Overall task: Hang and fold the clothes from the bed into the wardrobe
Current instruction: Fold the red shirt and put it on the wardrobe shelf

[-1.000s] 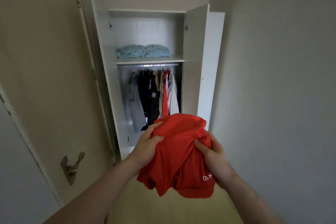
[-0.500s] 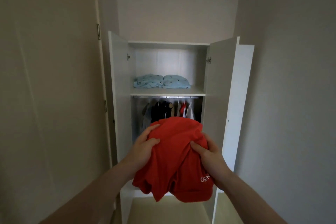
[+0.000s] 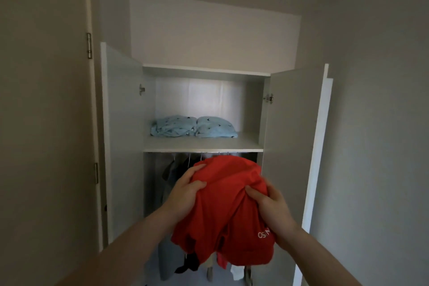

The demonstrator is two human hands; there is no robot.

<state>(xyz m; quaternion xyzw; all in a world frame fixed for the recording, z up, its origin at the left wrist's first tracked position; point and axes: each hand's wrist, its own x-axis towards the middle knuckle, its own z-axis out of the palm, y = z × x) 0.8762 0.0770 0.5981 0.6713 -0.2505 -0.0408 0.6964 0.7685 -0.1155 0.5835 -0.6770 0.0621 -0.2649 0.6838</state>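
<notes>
A bundled red garment with white lettering hangs between both my hands, in front of the open white wardrobe. My left hand grips its left side, thumb over the cloth. My right hand grips its right side. The bundle sits just below the wardrobe shelf and hides most of the hanging rail. Two folded light-blue garments lie at the back of that shelf.
Hung clothes, grey and dark, show below the shelf behind the red bundle. The left wardrobe door and right wardrobe door stand open. A room door lies on the left, a plain wall on the right.
The view has come closer to the wardrobe and tilted up. The red garment stays gripped in both hands and now sits higher against the wardrobe, just under the shelf.
</notes>
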